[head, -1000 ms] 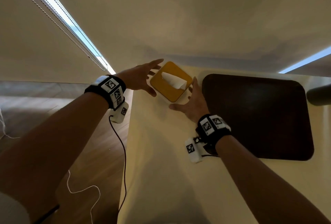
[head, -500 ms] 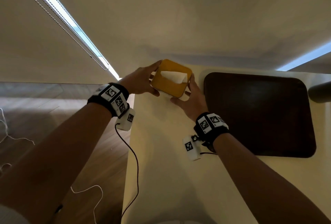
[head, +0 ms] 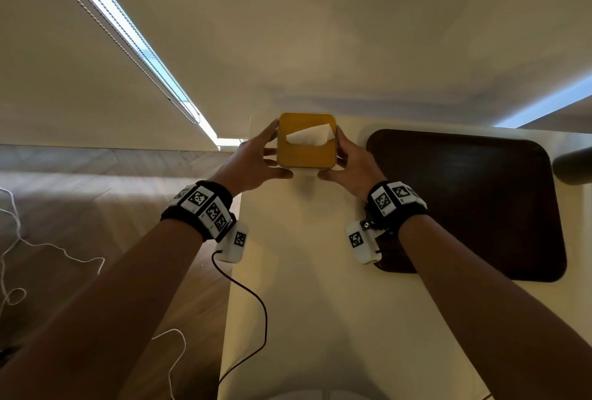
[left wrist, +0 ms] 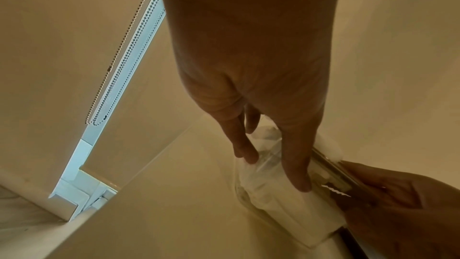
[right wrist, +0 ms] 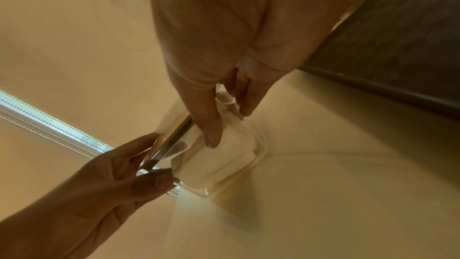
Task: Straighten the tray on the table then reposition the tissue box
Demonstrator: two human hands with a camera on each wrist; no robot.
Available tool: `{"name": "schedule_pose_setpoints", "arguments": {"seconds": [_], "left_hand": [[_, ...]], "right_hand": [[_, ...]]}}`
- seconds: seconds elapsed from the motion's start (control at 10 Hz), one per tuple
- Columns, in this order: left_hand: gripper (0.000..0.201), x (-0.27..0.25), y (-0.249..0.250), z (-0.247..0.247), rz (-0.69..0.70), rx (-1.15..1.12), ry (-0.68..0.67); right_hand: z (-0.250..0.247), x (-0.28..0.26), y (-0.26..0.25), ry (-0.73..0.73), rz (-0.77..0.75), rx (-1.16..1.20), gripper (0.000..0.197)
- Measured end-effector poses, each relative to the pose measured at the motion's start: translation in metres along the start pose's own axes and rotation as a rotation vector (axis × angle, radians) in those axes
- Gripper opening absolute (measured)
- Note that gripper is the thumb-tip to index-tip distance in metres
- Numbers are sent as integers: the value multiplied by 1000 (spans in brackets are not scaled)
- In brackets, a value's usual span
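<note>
The tissue box (head: 306, 150) has a yellow lid, clear sides and a white tissue (head: 309, 137) sticking out. It is at the far left corner of the cream table (head: 304, 271), square to the table's edges. My left hand (head: 253, 162) grips its left side and my right hand (head: 352, 166) its right side, both thumbs at the near corners. In the left wrist view, fingers (left wrist: 296, 164) lie on the clear wall. In the right wrist view, fingers (right wrist: 211, 125) lie on the box (right wrist: 224, 157). The dark brown tray (head: 464, 201) lies flat just right of the box. Whether the box touches the table I cannot tell.
A wall rises right behind the table's far edge. A blind with a bead chain (head: 128, 37) hangs at the left. Wooden floor (head: 80, 223) lies beyond the table's left edge, where a black cable (head: 250, 303) dangles. A dark rounded object (head: 573, 166) shows at the right edge.
One second ago the box stood diagonal with both hands spread around it. The hands closed on it and turned it square to the table's edges.
</note>
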State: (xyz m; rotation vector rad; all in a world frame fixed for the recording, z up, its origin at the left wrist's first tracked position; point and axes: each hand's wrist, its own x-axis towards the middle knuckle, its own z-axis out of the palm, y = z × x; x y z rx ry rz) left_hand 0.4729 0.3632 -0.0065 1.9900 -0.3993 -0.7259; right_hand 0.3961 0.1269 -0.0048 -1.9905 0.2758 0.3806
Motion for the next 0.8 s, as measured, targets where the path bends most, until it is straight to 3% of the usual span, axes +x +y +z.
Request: {"name": "schedule_pose_setpoints", "arguments": {"seconds": [0.5, 0.8], "left_hand": [[118, -3, 2, -1, -13, -27, -31], [124, -2, -3, 2, -41, 93, -41]], "right_hand": [[7, -12, 2, 62, -7, -15, 111], [8, -13, -3, 60, 59, -28, 116]]}}
